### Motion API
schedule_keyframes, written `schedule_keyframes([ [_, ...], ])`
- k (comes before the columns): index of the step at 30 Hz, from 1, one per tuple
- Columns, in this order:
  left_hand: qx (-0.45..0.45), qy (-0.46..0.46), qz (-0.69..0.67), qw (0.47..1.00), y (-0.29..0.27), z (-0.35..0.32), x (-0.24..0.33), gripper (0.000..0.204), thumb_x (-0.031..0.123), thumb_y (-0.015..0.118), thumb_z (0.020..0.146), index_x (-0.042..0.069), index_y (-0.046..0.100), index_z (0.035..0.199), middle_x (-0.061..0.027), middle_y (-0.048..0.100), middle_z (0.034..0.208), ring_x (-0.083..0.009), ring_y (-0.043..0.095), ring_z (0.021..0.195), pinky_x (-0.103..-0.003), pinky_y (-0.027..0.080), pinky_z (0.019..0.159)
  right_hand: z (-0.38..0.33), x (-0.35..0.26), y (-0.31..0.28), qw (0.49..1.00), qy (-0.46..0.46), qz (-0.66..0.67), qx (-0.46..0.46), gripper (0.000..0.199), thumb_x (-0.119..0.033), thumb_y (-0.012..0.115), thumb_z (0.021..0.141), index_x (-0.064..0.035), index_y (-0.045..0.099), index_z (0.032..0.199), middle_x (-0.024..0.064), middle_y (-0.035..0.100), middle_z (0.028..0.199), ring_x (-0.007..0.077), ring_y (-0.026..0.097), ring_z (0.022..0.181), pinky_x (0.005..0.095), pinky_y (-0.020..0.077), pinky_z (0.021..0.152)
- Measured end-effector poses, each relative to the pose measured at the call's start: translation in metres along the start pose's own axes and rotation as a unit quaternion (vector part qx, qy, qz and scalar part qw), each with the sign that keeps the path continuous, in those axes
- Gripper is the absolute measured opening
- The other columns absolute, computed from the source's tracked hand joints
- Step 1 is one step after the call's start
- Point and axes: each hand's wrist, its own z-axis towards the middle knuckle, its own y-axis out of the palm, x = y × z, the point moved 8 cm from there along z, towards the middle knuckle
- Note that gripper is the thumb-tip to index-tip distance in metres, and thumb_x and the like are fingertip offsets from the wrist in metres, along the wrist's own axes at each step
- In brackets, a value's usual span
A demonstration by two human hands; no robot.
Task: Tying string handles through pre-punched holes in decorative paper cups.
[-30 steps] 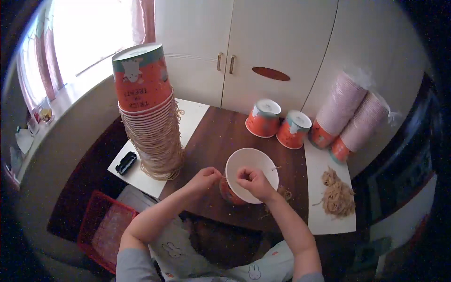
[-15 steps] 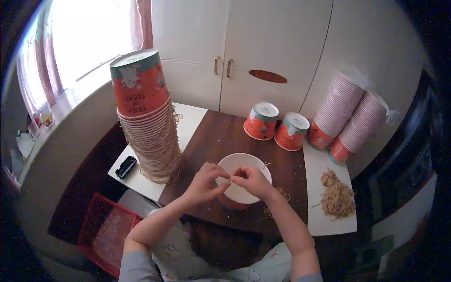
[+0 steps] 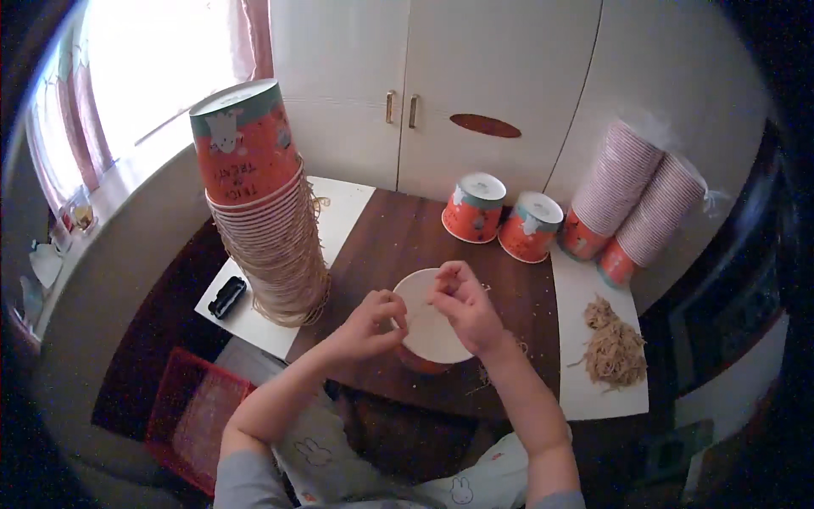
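An open paper bucket [image 3: 421,367] stands on the table in front of me, orange outside and white inside. My left hand [image 3: 373,325] is at the bucket's left rim, its fingers closed in a pinch. Over the right part of the opening, my right hand [image 3: 468,310] is raised with thumb and fingers pinched together. Whatever either pinch holds is too fine to make out. A few loose tan strings [image 3: 519,343] lie beside the bucket, partly covered by my right forearm.
A tall stack of upside-down buckets [image 3: 246,161], hung with strings, rises on the left near a black case [image 3: 227,298]. Two upturned buckets [image 3: 475,222] stand at the back. Wrapped bucket stacks [image 3: 615,182] and a string pile [image 3: 615,352] are right; a red basket [image 3: 182,416] sits lower left.
My hands were together over the bucket and are now apart. The right hand has moved up and to the right, the left slightly to the left.
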Motion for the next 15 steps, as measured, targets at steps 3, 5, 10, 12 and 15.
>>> schedule_keyframes([
  [3,-0.059,-0.012,0.034,0.998,0.008,-0.003,-0.016,0.013,0.018,0.064,0.069,0.009,0.054,0.072,-0.0095,0.046,0.1,-0.0247,0.038,0.101,-0.036,0.028,0.09,0.003,-0.016,-0.014,0.995,-0.082,0.047,-0.005,0.026,0.003,0.051,0.075,-0.0077,0.041,0.097,0.0009,0.046,0.081,0.0099,0.048,0.077,0.0235,0.0412,0.071],
  [5,-0.067,-0.018,0.035,0.997,0.007,-0.004,-0.021,0.013,0.019,0.064,0.07,0.01,0.055,0.073,-0.0104,0.044,0.103,-0.0255,0.036,0.104,-0.037,0.025,0.091,0.004,-0.024,-0.022,0.989,-0.093,0.113,0.012,0.025,0.003,0.051,0.076,-0.009,0.043,0.096,-0.0001,0.046,0.079,0.0097,0.046,0.075,0.0229,0.0394,0.07],
  [10,-0.088,-0.027,-0.007,0.996,0.009,-0.003,-0.029,0.013,0.021,0.064,0.07,0.011,0.056,0.074,-0.0124,0.04,0.108,-0.0275,0.03,0.108,-0.041,0.02,0.094,0.005,-0.034,-0.028,0.97,-0.149,0.193,0.007,0.022,0.001,0.052,0.077,-0.0104,0.046,0.094,-0.0004,0.048,0.08,0.0101,0.045,0.074,0.0231,0.0352,0.068],
  [12,-0.089,-0.044,-0.034,0.994,0.01,-0.004,-0.032,0.012,0.021,0.064,0.07,0.013,0.057,0.074,-0.0131,0.04,0.108,-0.0268,0.031,0.108,-0.04,0.021,0.094,0.005,-0.032,-0.029,0.967,-0.145,0.208,0.001,0.021,0.002,0.051,0.077,-0.0104,0.046,0.093,-0.0001,0.048,0.081,0.01,0.045,0.074,0.0232,0.0348,0.069],
  [15,-0.08,-0.054,-0.031,0.995,0.008,-0.004,-0.033,0.014,0.021,0.066,0.069,0.014,0.058,0.077,-0.0121,0.041,0.106,-0.0268,0.032,0.107,-0.039,0.022,0.093,0.004,-0.033,-0.023,0.976,-0.141,0.163,-0.016,0.02,0.001,0.052,0.077,-0.01,0.046,0.093,-0.0001,0.049,0.081,0.0091,0.046,0.075,0.0219,0.0359,0.067],
])
